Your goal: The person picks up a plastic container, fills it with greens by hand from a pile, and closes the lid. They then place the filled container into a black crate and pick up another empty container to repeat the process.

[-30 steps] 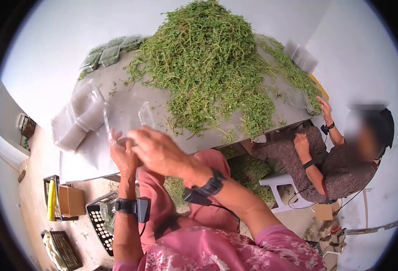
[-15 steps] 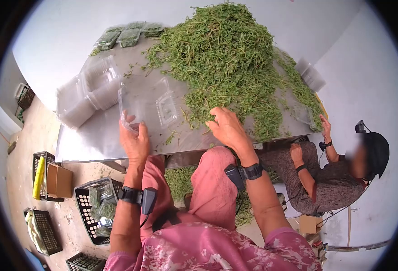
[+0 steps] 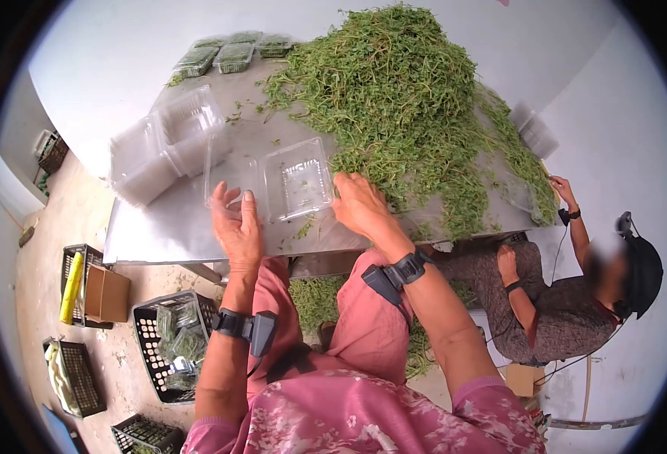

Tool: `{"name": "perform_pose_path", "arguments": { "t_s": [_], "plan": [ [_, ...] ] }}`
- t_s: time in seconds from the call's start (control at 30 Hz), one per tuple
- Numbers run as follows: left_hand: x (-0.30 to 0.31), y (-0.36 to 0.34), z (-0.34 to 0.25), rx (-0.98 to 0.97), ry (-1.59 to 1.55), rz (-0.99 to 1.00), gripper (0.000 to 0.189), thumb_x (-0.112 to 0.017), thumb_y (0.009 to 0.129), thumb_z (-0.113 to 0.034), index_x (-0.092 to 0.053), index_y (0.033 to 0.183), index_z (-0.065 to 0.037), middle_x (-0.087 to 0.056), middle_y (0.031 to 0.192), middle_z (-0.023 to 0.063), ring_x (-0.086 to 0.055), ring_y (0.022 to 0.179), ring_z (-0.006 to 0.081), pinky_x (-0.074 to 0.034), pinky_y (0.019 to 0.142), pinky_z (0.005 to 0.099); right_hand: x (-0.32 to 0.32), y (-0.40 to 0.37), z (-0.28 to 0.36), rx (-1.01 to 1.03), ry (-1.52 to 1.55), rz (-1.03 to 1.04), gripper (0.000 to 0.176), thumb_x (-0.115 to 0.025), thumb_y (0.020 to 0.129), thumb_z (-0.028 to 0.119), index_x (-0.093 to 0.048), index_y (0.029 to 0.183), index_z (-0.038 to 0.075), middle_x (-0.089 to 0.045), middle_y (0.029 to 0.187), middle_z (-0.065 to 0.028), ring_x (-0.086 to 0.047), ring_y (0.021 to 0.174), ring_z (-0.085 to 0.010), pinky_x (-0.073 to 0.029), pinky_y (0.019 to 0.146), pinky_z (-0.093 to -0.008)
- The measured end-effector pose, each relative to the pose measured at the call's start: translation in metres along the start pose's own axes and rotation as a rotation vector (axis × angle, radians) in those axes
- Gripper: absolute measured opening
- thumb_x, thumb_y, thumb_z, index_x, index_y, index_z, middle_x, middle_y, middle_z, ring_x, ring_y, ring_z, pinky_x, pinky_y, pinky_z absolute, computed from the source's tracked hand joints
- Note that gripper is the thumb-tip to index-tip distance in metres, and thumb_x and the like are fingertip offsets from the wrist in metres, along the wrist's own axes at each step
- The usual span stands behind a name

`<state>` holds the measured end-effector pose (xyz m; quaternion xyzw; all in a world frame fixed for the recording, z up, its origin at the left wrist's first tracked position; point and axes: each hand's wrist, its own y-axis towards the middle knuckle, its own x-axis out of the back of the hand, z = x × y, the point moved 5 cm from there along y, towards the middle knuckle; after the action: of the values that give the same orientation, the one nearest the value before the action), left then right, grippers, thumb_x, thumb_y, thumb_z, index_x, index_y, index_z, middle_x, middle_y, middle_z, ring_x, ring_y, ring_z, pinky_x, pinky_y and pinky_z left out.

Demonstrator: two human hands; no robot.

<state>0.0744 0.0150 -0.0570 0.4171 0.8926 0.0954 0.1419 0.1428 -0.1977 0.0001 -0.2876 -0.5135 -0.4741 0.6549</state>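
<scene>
On the metal table lies an unfolded clear plastic clamshell container (image 3: 301, 189), its tray flat and its lid to the left. My left hand (image 3: 239, 231) is at the lid's near edge, palm up with the fingers apart. At the tray's right edge, my right hand (image 3: 364, 208) has its fingers bent round the rim; the fingertips are partly hidden. Right beside this hand spreads a large heap of leafy green stems (image 3: 394, 98). Stacks of nested clear containers (image 3: 140, 159) stand to the left of the lid.
Several filled containers (image 3: 235, 57) sit at the table's back left. A co-worker (image 3: 557, 306) sits at the right, one hand by the greens. More empty containers (image 3: 534, 130) are stacked at the far right. Black crates (image 3: 148, 340) stand on the floor at left.
The clamshell's tray has come down flatter and nearer me. My left hand's fingers have loosened from the plastic. My right hand has moved left from beside the greens to the tray's edge.
</scene>
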Motion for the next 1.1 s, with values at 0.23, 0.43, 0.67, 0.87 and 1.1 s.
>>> {"name": "perform_pose_path", "arguments": {
  "t_s": [0.23, 0.43, 0.67, 0.87, 1.1],
  "plan": [
    [0.004, -0.003, -0.01, -0.016, -0.052, 0.013, 0.054, -0.061, 0.096, -0.018, -0.035, 0.139, 0.0, -0.056, 0.121, 0.0161, -0.064, 0.089, 0.0174, -0.052, 0.061, 0.0253, -0.009, 0.008, -0.011, 0.001, 0.06, -0.027, 0.025, -0.055, 0.08, 0.002, -0.058, 0.105, -0.002, -0.063, 0.099, -0.027, -0.063, 0.095, -0.0439, -0.052, 0.082, -0.0488],
    [0.007, -0.004, -0.009, -0.082, -0.108, -0.035, 0.053, -0.06, 0.097, -0.019, -0.035, 0.139, 0.0, -0.055, 0.121, 0.0177, -0.064, 0.089, 0.0184, -0.053, 0.061, 0.0246, 0.011, 0.014, -0.034, 0.002, 0.236, -0.246, 0.028, -0.059, 0.08, 0.0, -0.062, 0.108, 0.001, -0.069, 0.089, -0.0196, -0.066, 0.076, -0.0295, -0.053, 0.069, -0.0366],
    [0.006, -0.004, -0.009, -0.121, -0.109, 0.005, 0.055, -0.06, 0.095, -0.011, -0.031, 0.141, 0.0, -0.053, 0.123, 0.0193, -0.064, 0.09, 0.0193, -0.053, 0.064, 0.0251, 0.055, 0.026, 0.0, -0.008, 0.641, -0.256, 0.026, -0.062, 0.08, 0.005, -0.062, 0.106, 0.002, -0.07, 0.084, -0.0135, -0.069, 0.075, -0.0255, -0.054, 0.07, -0.0368],
    [0.008, -0.001, -0.006, -0.071, -0.149, -0.014, 0.057, -0.059, 0.093, -0.005, -0.029, 0.141, 0.0, -0.049, 0.125, 0.0212, -0.064, 0.092, 0.0215, -0.056, 0.068, 0.0284, 0.047, 0.009, 0.041, 0.145, 0.512, -0.218, 0.024, -0.064, 0.081, 0.008, -0.061, 0.104, 0.002, -0.068, 0.089, -0.0169, -0.068, 0.079, -0.0294, -0.054, 0.073, -0.0372],
    [0.006, 0.0, -0.005, -0.029, -0.219, -0.028, 0.058, -0.059, 0.092, -0.003, -0.027, 0.141, 0.0, -0.047, 0.124, 0.0197, -0.062, 0.095, 0.0218, -0.06, 0.072, 0.0329, 0.009, -0.045, 0.062, 0.542, 0.207, 0.121, 0.028, -0.06, 0.081, 0.003, -0.059, 0.108, 0.005, -0.063, 0.091, -0.0186, -0.063, 0.083, -0.0373, -0.05, 0.071, -0.0434]
  ]
}}
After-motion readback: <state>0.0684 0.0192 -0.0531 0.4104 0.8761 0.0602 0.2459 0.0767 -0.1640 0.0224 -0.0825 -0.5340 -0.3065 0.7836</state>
